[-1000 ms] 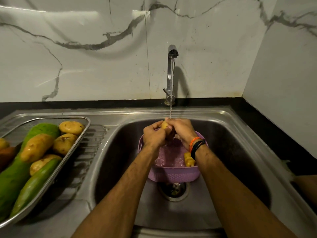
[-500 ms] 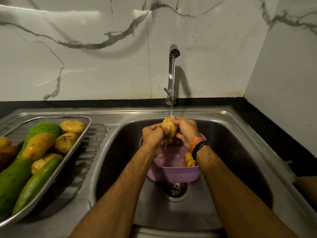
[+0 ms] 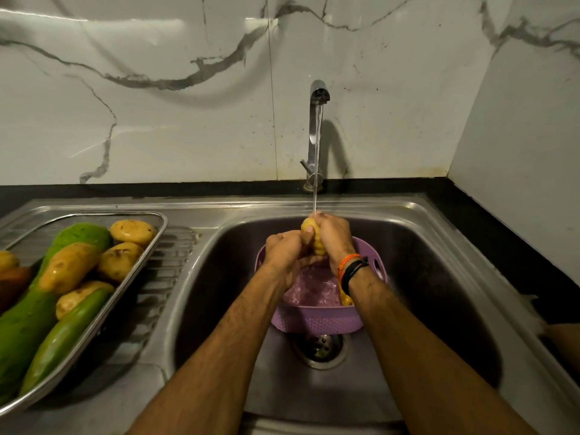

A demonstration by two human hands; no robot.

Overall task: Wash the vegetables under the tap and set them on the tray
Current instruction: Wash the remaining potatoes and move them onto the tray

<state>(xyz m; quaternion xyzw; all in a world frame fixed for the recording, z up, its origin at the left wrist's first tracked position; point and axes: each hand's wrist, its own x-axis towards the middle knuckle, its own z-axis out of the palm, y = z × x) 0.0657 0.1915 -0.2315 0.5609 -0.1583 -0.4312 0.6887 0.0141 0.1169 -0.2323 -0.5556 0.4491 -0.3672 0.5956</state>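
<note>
Both my left hand (image 3: 287, 251) and right hand (image 3: 331, 235) are gripping one potato (image 3: 309, 229) under the tap (image 3: 315, 120); best to keep turning it so every side gets rinsed.

dim, warm cast | glare streaks on marble wall (image 3: 157, 29) upper left | tap (image 3: 314, 133) shadow thrown right on wall | sink (image 3: 439, 277) basin dark | edges bowed by wide lens | centre sharp, corners soft

No readable text, label, brand, number or sign shows on anything in the sink scene.
</note>
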